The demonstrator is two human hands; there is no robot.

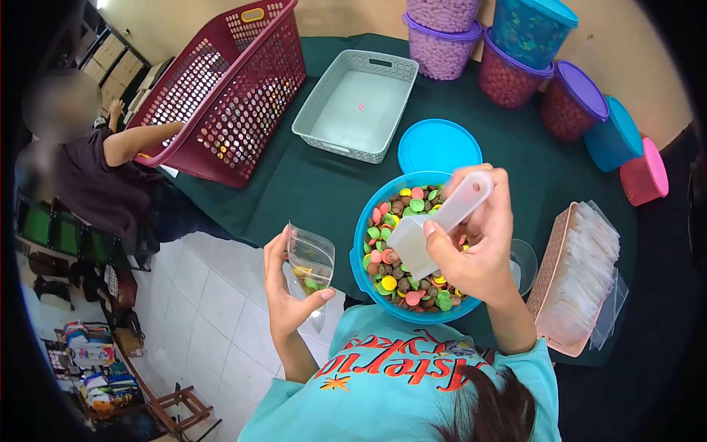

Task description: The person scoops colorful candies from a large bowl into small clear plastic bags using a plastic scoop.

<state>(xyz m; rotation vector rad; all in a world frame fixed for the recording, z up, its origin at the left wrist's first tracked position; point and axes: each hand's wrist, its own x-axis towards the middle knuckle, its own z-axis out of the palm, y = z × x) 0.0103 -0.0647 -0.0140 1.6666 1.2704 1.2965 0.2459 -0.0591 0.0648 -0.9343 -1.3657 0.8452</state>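
Observation:
My left hand (283, 291) grips a small clear zip bag (311, 254) by its sides, its mouth spread apart and a few green and yellow pieces low inside. In my right hand (487, 254) is a translucent white plastic scoop (414, 247), held by the handle and tilted over a round blue tub (356, 261). Brown, green, pink and yellow snack pieces (389, 282) fill much of this tub. Behind it lies a round blue lid (440, 146). A clear round dish (524, 265) is partly hidden by my right wrist.
A pink basket (549, 295) of stacked clear bags (582, 272) stands at right. Farther back are a grey-green tray (353, 110), a maroon laundry basket (254, 110), and several lidded tubs (515, 77) along the wall. A person (103, 169) reaches into the maroon basket.

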